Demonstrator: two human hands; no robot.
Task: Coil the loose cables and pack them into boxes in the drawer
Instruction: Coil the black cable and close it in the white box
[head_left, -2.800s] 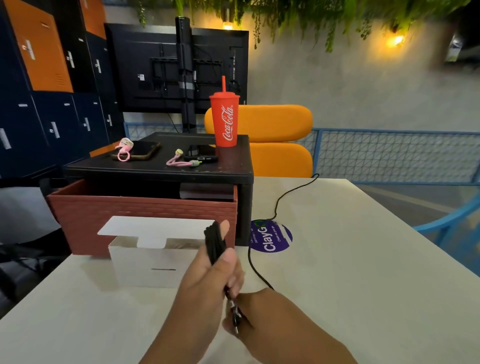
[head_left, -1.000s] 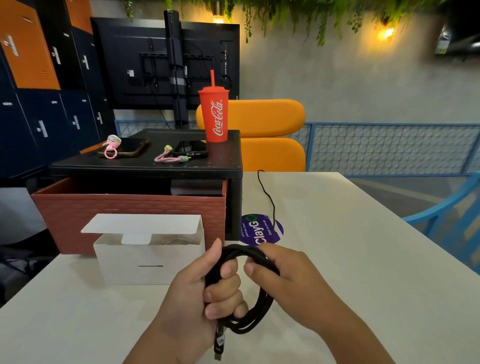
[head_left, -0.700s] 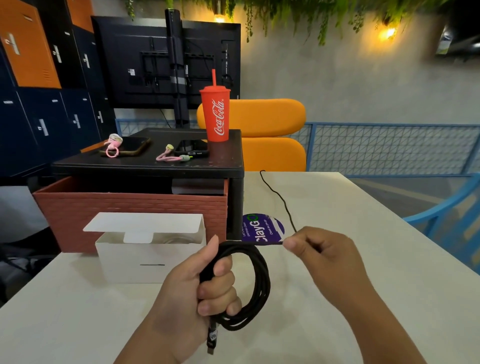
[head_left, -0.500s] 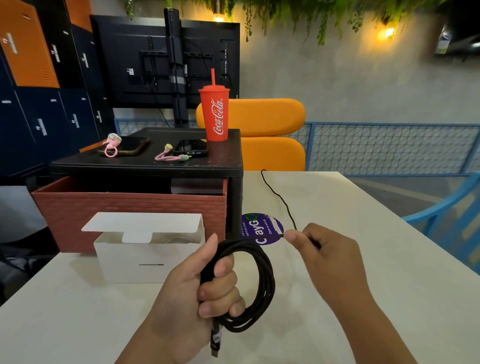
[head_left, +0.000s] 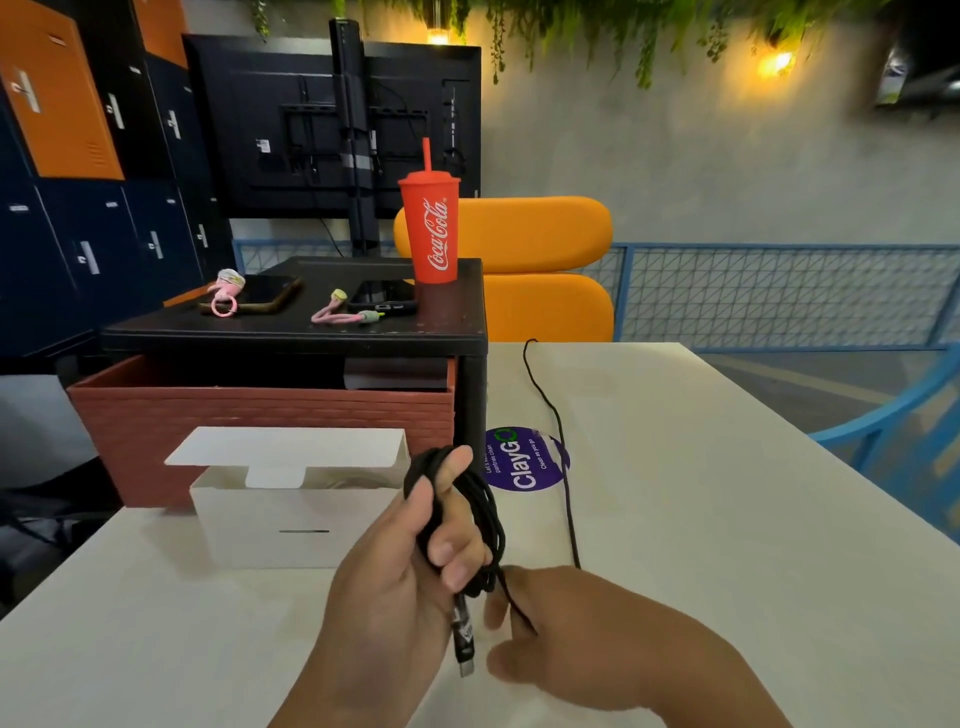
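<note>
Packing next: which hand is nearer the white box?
Left. The left hand, holding the coiled cable, is just right of the white box; the right hand is farther right.

place: shared office lounge or canteen, I'd say | far left: rows of lockers (head_left: 57, 93), orange and navy | far: screen (head_left: 291, 124) on a stand, orange chair (head_left: 535, 228) | overhead: hanging plants (head_left: 623, 21), warm lamps (head_left: 774, 63) | my table (head_left: 727, 493): "clean as you go" sticker (head_left: 524, 460)

Head cam, wide-angle, faces fwd & down, close over table (head_left: 727, 519).
</note>
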